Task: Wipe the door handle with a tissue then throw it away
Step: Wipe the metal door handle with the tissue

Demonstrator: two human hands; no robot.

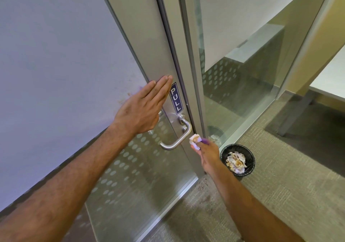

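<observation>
A curved metal door handle [179, 139] is fixed to the frosted glass door below a blue PULL sticker [176, 96]. My left hand [143, 107] lies flat against the door with its fingers straight, just left of the sticker and above the handle. My right hand [207, 152] pinches a crumpled white tissue [195, 141] with brown and purple stains. The tissue sits just right of the handle's bend, a small gap away from it. A black bin [250, 169] with several crumpled tissues inside stands on the floor right beside my right hand.
The metal door frame [192, 73] runs up right of the handle, with a glass partition [242, 84] beyond it. A white desk [328, 84] with grey legs stands at the right. Grey-green carpet [280, 204] covers the floor.
</observation>
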